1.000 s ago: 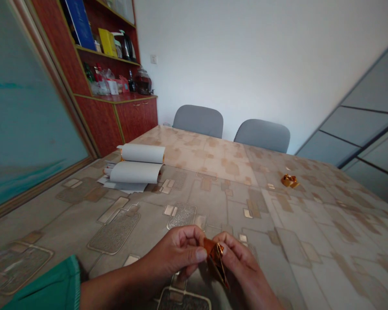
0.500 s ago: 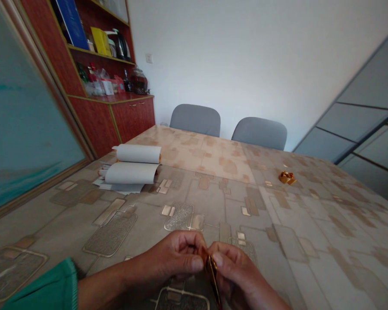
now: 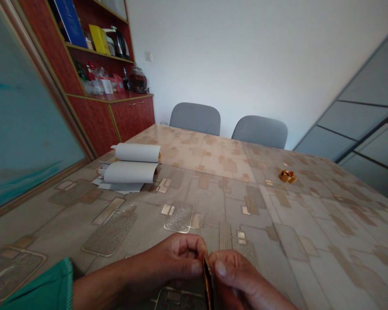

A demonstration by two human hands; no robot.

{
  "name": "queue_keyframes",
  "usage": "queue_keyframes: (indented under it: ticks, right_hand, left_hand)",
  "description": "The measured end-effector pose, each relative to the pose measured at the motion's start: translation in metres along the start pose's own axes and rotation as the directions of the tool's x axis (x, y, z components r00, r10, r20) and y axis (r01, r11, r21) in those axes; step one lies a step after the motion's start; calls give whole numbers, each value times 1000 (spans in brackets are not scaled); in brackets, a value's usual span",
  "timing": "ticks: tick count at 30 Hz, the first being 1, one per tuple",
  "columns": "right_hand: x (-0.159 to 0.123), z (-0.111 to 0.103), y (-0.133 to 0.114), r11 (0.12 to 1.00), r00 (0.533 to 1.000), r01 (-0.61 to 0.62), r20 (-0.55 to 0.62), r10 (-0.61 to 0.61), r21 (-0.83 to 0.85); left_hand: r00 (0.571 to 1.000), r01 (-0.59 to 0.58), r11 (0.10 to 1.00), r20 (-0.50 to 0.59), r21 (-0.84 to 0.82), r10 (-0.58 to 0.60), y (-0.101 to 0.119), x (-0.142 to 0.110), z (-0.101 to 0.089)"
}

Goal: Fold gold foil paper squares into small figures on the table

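Low in the view, my left hand and my right hand meet thumb to thumb over the table. Both pinch a small folded piece of shiny orange-gold paper, seen edge-on between the thumbs and running off the bottom of the view. My left forearm ends in a green sleeve at the lower left. Farther off, to the right, a small folded gold paper piece lies on the table.
The table wears a patterned beige-grey cloth. Rolled white paper sheets lie at its left. Two grey chairs stand at the far side. A red-brown cabinet with cluttered shelves fills the left corner.
My hands have sunk lower in the view and closed together. The orange-gold paper, earlier showing a broad face, now appears edge-on between my thumbs.
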State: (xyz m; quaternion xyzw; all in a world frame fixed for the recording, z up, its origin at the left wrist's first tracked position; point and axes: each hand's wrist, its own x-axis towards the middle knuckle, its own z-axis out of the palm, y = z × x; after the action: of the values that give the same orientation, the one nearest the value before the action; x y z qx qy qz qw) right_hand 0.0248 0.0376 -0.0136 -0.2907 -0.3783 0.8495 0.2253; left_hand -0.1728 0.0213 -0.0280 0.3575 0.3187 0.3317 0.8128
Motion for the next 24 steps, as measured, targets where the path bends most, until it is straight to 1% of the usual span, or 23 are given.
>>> queue_keyframes:
  ticks: [1,3,4,5,7,10,12,17,21,24]
  right_hand:
    - [1,4,-3,1000,1000,16,-9,-16,4]
    - [2,13,-10,999,998,27,56,-28,23]
    - [3,16,-12,999,997,39,69,-41,30]
    - [4,19,-14,998,996,51,70,-54,39]
    - [6,21,-15,995,997,72,19,-73,64]
    - [8,19,-11,990,996,92,-27,-90,108]
    - [9,16,-9,989,995,102,-8,-101,106]
    - [10,10,-2,996,996,83,40,-85,42]
    - [11,6,3,995,994,79,74,-84,66]
    - [12,6,4,996,998,56,33,-58,67]
  left_hand:
    - [1000,3,1000,3,-15,-3,-1,0,0]
    - [1000,-2,998,15,-58,3,-2,-1,1]
    - [1000,-13,997,13,-78,14,-2,-2,2]
    - [1000,-26,995,12,-94,27,-1,-3,4]
    - [999,-41,992,11,-123,43,-1,-3,7]
    - [998,-63,985,-6,-162,63,-1,-3,9]
    - [995,-96,979,-22,-179,94,-4,-2,9]
    - [985,-170,963,-5,-207,173,-11,-1,11]
    - [985,-170,948,-47,-270,164,-10,-2,16]
    - [989,-145,922,-52,-358,136,-11,-1,17]
